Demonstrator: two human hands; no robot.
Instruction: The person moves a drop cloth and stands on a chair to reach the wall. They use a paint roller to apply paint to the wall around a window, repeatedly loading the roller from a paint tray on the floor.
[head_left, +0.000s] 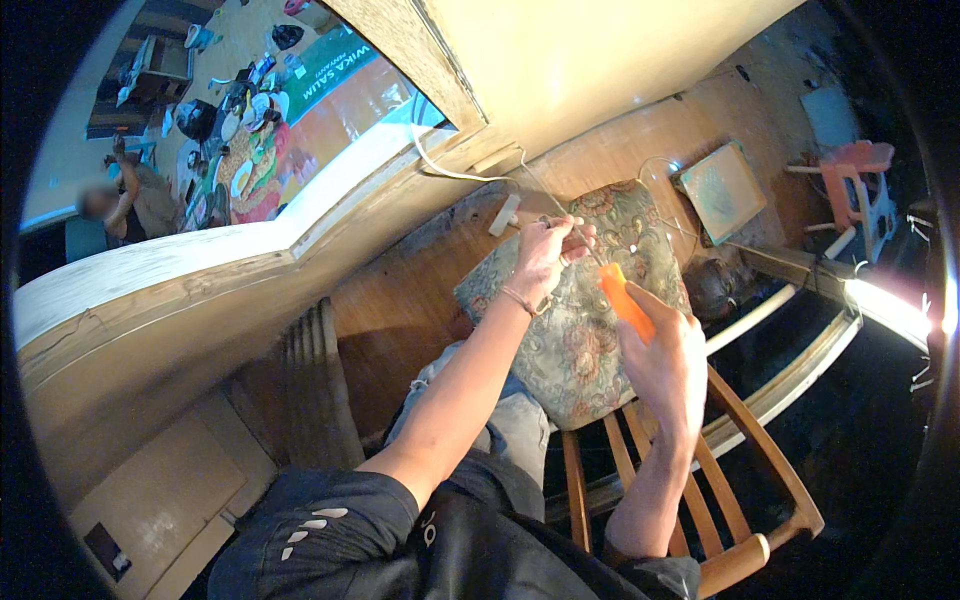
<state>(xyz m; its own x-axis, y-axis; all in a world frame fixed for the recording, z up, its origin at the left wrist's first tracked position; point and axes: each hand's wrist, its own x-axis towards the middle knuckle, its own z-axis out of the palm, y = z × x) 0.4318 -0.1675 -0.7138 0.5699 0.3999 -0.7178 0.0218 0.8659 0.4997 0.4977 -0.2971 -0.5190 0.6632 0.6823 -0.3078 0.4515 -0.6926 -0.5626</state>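
My right hand (664, 352) is closed around the orange handle of a screwdriver (625, 301), whose long thin metal shaft points up and left towards the wall ledge. Around the shaft are the fingers of my left hand (553, 244); whether they also hold something small cannot be told. Both hands are above a floral-patterned cushioned chair seat (577, 337). Near the ledge, a white cable (442, 171) runs over the wooden frame towards the shaft's far end. A small white object (505, 215), perhaps an electrical fitting, lies just left of my left hand.
A wooden chair back (757, 442) is at the lower right. Beyond the seat are a framed panel (722, 193) and a pink plastic chair (855, 176). A lit tube lamp (889, 311) is at the right. Through the opening at upper left, a person (124, 199) sits near scattered items.
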